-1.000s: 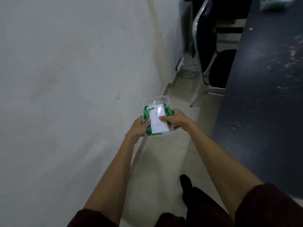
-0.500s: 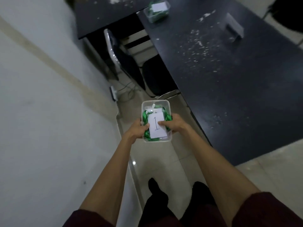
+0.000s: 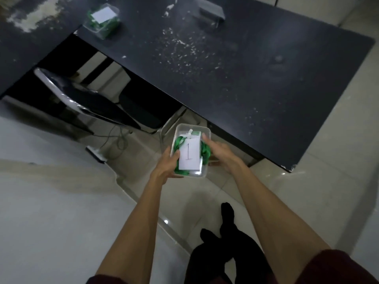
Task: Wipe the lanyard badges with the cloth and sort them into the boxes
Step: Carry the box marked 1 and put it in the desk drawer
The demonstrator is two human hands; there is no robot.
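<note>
A person's left hand (image 3: 166, 165) gripped a clear plastic box (image 3: 193, 126) from its left side, the thumb curled over the rim and the fingers wrapped beneath, holding it in the air above a pale tiled floor (image 3: 307, 191). The right hand (image 3: 220, 151) lay along the box's right wall with fingers straight and relaxed; whether it pressed against the plastic or sat just beside it could not be told.

Inside the box lay a tangle of green lanyards (image 3: 206, 153), their badges mostly hidden under a white paper card (image 3: 189, 155) marked with a handwritten "1". A white clip (image 3: 190, 132) showed at the far end of the box.

Beyond the hands stood a black table (image 3: 256, 78), its top speckled with white flecks. At its far left edge sat a second clear box (image 3: 111, 29), also holding green lanyards under a white card. A small grey object (image 3: 211, 13) rested near the table's far edge, too blurred to identify. A black chair (image 3: 86, 97) was tucked under the table, with a power strip (image 3: 96, 153) and cables on the floor beside it. The person wore dark red sleeves (image 3: 338, 267) and black socks (image 3: 226, 212).
</note>
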